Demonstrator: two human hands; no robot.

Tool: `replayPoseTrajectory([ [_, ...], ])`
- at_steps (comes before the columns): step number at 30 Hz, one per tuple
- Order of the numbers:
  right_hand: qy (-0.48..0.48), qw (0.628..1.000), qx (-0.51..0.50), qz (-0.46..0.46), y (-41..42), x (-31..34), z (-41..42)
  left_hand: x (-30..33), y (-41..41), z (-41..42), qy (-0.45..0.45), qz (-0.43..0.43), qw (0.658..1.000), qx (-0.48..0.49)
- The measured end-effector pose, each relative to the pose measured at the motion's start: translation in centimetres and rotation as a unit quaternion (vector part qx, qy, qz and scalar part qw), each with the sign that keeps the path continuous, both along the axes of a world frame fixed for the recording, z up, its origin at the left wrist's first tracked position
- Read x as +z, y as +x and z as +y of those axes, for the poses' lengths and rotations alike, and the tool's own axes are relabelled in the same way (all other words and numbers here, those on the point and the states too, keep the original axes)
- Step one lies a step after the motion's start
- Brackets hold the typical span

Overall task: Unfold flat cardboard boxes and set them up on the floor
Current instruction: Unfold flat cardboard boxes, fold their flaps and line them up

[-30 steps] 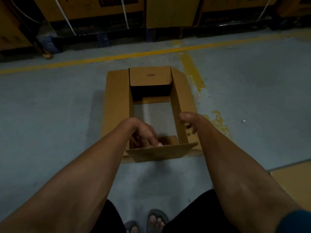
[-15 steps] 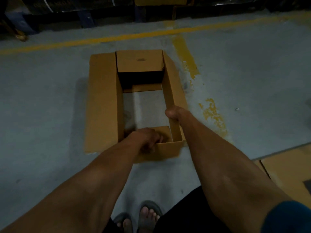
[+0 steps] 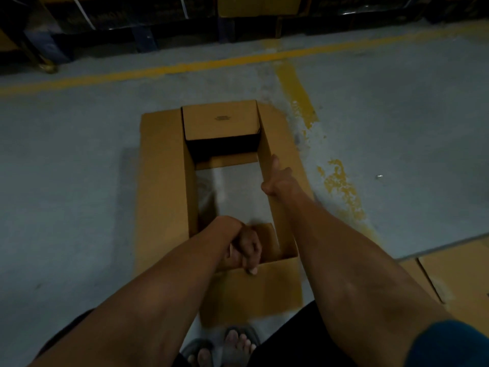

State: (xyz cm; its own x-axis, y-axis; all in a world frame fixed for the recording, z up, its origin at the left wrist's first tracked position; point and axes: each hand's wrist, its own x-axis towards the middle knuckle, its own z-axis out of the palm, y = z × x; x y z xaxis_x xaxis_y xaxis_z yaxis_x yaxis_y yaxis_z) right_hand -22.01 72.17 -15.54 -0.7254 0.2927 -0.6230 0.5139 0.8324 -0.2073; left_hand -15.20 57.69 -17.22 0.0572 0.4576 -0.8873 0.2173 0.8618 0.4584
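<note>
A brown cardboard box (image 3: 161,181) stands opened up on the grey floor, its top flaps spread outward and the bare floor showing through its open bottom. My left hand (image 3: 244,247) curls over the near end wall where the near flap (image 3: 254,290) folds down toward me. My right hand (image 3: 277,178) rests on the top edge of the right side wall, fingers pointing away along it. The far end flap (image 3: 221,120) is tilted inward above a dark gap.
Flat cardboard sheets (image 3: 460,276) lie on the floor at the lower right. Yellow painted lines (image 3: 185,66) cross the floor beyond the box. Dark pallets and stacked boxes (image 3: 259,6) line the far edge. My sandalled feet (image 3: 227,345) are just below the box.
The near flap has folded outward and down toward me. My right hand slid farther along the right wall and its fingers straightened. The view dipped closer over the box.
</note>
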Motion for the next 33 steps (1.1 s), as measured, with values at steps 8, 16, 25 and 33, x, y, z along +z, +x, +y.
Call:
replayPoseTrajectory([
  [8,0.108,0.988,0.074,0.082,0.3,-1.0,-0.5,-1.8,-3.7,-0.7,-0.009,0.244,0.967,0.075],
  [16,0.087,0.994,0.061,0.020,-1.5,-1.2,-0.3,-3.3,-9.6,-3.3,-0.026,0.402,0.844,0.354],
  [25,0.084,0.985,0.007,0.149,-1.8,-4.0,0.0,-4.5,-12.1,-4.4,-0.013,0.426,0.815,0.393],
  [33,0.091,0.966,0.043,0.240,-5.9,-6.2,0.5,-5.4,-13.9,-4.4,0.070,0.505,0.779,0.364],
])
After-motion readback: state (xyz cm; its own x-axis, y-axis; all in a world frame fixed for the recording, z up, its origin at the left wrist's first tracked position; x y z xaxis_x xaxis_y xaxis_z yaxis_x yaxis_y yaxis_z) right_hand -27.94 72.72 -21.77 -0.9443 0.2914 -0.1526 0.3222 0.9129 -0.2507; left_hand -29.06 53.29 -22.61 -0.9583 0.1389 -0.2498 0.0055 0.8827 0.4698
